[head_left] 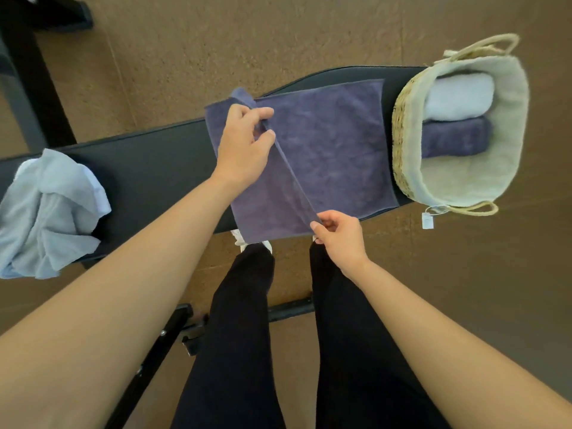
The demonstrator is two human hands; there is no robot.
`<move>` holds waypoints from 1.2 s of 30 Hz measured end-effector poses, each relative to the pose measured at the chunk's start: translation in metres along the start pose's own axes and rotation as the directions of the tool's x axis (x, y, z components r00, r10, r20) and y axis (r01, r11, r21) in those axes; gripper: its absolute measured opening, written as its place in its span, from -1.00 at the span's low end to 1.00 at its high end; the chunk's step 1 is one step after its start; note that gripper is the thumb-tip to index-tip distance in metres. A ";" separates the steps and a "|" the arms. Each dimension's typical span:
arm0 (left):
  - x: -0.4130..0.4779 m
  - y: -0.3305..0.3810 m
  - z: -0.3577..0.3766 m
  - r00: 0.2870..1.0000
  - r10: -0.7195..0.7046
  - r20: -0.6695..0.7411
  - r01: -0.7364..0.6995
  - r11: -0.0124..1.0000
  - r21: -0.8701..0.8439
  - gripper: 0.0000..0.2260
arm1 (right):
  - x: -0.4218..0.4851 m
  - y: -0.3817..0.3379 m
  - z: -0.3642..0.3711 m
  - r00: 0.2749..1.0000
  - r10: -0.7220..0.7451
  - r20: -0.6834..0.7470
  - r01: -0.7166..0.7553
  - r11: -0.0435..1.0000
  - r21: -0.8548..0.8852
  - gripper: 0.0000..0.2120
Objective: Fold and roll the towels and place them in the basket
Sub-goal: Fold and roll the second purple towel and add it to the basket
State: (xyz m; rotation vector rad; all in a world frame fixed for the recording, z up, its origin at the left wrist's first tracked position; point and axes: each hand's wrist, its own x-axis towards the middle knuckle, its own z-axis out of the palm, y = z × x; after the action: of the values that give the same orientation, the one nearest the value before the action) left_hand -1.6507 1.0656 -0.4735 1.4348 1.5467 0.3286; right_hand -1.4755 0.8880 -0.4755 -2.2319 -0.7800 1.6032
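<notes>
Head view: the purple towel (325, 144) lies flat across the black worktop (154, 162), just beside the basket (402, 125). The left grip (244, 144) pinches the far end of a lifted edge. The right grip (340, 236) pinches the near end. To fold well, I think both should pull that edge tight and lay it down straight. The towel looks soft and fuzzy. The basket is woven straw with pale cloth inside, holding a white roll (458, 94) and a purple roll (455, 137). A crumpled light blue towel (52, 212) sits far left.

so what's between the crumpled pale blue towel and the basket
The spread purple towel, with bare black bench left of it, in the head view.
</notes>
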 end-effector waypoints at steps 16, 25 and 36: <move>0.044 0.105 0.134 0.987 0.043 0.152 -0.061 0.992 0.114 -0.56 | 0.034 0.060 -0.106 0.922 0.127 -0.366 -0.077 0.986 0.148 -0.79; 0.044 0.099 0.159 0.945 -0.052 0.322 0.056 0.998 -0.005 -0.49 | 0.072 0.078 -0.110 0.856 0.295 -0.424 -0.234 0.953 0.190 -0.65; -0.079 -0.027 0.126 0.646 -0.686 -0.337 0.726 0.688 -0.009 -0.64 | 0.089 0.075 -0.094 0.837 0.326 -0.440 -0.282 0.945 0.164 -0.71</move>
State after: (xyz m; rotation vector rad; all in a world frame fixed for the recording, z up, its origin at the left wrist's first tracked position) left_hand -1.5831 0.9394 -0.5208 0.7624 2.3014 -0.0338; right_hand -1.3472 0.8863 -0.5520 -2.6138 -0.2194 1.1024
